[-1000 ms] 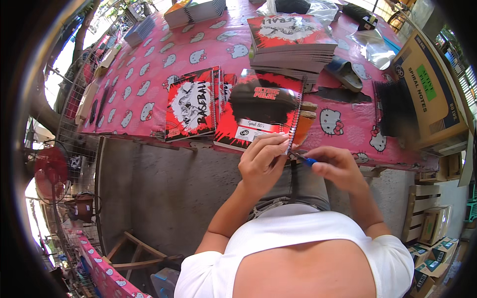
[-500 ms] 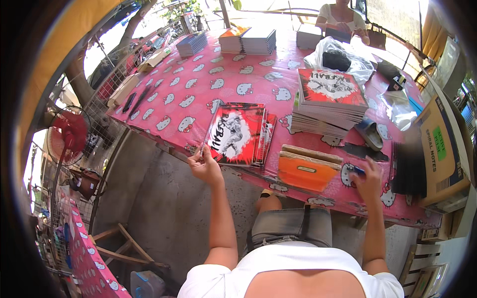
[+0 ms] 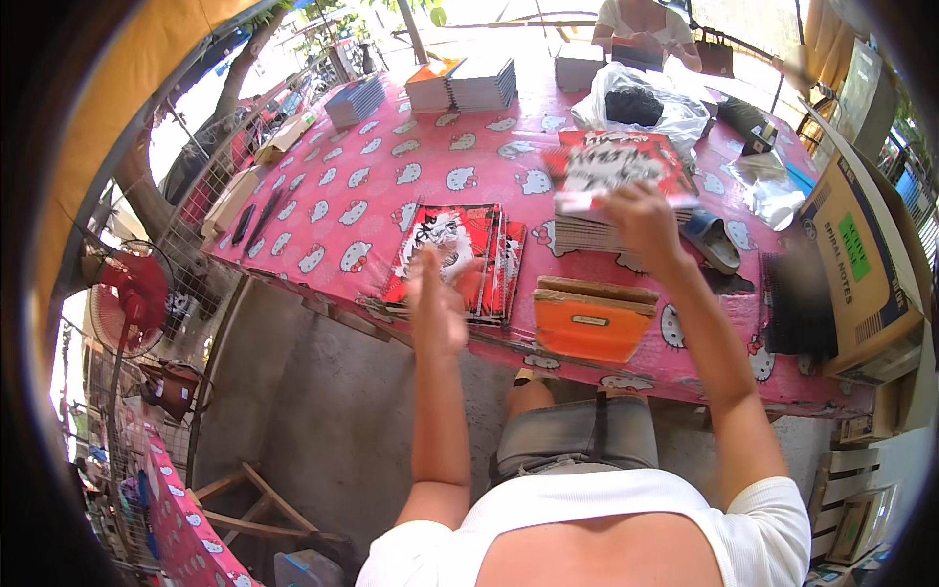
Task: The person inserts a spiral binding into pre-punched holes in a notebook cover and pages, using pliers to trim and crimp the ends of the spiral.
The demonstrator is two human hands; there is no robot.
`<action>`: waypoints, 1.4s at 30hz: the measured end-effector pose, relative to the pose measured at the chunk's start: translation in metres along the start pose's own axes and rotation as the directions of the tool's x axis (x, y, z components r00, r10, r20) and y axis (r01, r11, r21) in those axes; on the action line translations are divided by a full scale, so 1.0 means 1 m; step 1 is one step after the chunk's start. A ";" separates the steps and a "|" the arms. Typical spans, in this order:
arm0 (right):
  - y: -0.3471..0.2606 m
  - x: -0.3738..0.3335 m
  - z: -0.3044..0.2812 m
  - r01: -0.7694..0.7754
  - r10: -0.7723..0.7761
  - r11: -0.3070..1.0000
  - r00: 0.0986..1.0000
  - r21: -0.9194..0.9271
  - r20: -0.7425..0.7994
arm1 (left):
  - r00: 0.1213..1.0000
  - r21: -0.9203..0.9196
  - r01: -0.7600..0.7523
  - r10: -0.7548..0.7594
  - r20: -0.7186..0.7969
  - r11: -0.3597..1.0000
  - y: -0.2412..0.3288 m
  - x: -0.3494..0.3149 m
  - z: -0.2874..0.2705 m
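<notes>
Right grip point(image 3: 641, 220) pinches red cover point(image 3: 616, 166) atop notebook stack point(image 3: 587, 235); left grip point(image 3: 435, 303) open, blurred.

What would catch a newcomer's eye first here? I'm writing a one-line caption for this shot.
The pink cat-print tablecloth fills the middle of the view. On it, the right hand reaches onto a tall stack of red-covered notebooks, while the left hand hovers, blurred, over a second red stack at the near edge. An orange folder sits just right of that stack, and a red fan stands off to the left.
</notes>
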State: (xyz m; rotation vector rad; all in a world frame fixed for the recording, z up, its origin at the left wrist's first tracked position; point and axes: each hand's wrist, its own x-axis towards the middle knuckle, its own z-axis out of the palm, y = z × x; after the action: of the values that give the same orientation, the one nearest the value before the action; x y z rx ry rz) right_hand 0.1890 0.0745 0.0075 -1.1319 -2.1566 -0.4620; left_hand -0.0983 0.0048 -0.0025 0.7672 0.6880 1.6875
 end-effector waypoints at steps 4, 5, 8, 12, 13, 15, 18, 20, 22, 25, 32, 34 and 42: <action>-0.088 -0.055 -0.037 0.178 -0.193 0.960 0.980 0.215 0.050 | 0.932 0.079 0.338 -0.345 0.112 0.938 -0.045 -0.008 0.025; -0.089 -0.066 -0.048 0.133 -0.133 0.962 0.991 0.238 -0.014 | 0.929 0.073 0.346 -0.352 0.114 0.935 -0.049 -0.011 0.026; -0.068 -0.090 -0.074 -0.317 0.384 0.891 0.908 0.326 -0.167 | 0.977 0.247 -0.143 0.096 0.192 0.958 -0.044 -0.024 0.038; -0.036 -0.147 -0.072 -0.643 0.654 0.551 0.729 0.531 0.204 | 0.851 0.385 -0.395 0.174 0.495 0.834 -0.018 -0.038 0.063; -0.044 -0.142 -0.072 -0.593 0.706 0.478 0.698 0.648 0.119 | 0.759 0.355 -0.536 0.254 0.599 0.766 -0.017 -0.035 0.069; -0.053 -0.135 -0.072 -0.512 0.738 0.401 0.672 0.760 0.063 | 0.614 0.421 -0.778 0.422 0.667 0.466 -0.009 -0.025 0.079; -0.042 -0.156 -0.054 -0.778 0.778 0.445 0.581 0.443 0.240 | 0.863 0.542 -0.408 0.117 0.491 0.734 -0.023 -0.028 0.074; -0.029 -0.177 -0.024 -0.494 0.518 0.780 0.854 0.384 0.046 | 0.915 0.533 -0.292 0.069 0.398 0.794 -0.039 -0.033 0.070; -0.041 -0.171 -0.024 -0.505 0.500 0.726 0.854 0.467 0.147 | 0.924 0.526 -0.326 0.148 0.352 0.786 -0.058 -0.033 0.050; -0.059 -0.172 -0.020 -0.518 0.589 0.413 0.780 0.749 0.214 | 0.983 0.367 -0.183 0.180 0.041 0.912 -0.082 -0.044 0.030; -0.063 -0.186 -0.018 -0.520 0.522 0.389 0.805 0.761 0.283 | 0.992 0.360 -0.033 -0.013 0.125 0.932 -0.084 -0.035 0.013; 0.018 -0.196 -0.037 -0.744 0.721 0.508 0.643 0.433 0.259 | 0.991 0.347 -0.063 0.017 0.132 0.936 -0.077 -0.031 0.020; 0.194 -0.211 -0.040 -0.717 0.869 0.438 0.493 -0.542 0.050 | 0.998 0.265 -0.047 0.035 0.046 0.963 -0.085 -0.009 0.038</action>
State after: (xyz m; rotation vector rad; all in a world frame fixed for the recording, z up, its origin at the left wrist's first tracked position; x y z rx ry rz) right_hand 0.4521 0.0361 -0.1070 -2.5000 -1.4343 -0.3289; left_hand -0.0165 0.0176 -0.0460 1.0085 0.8872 1.6300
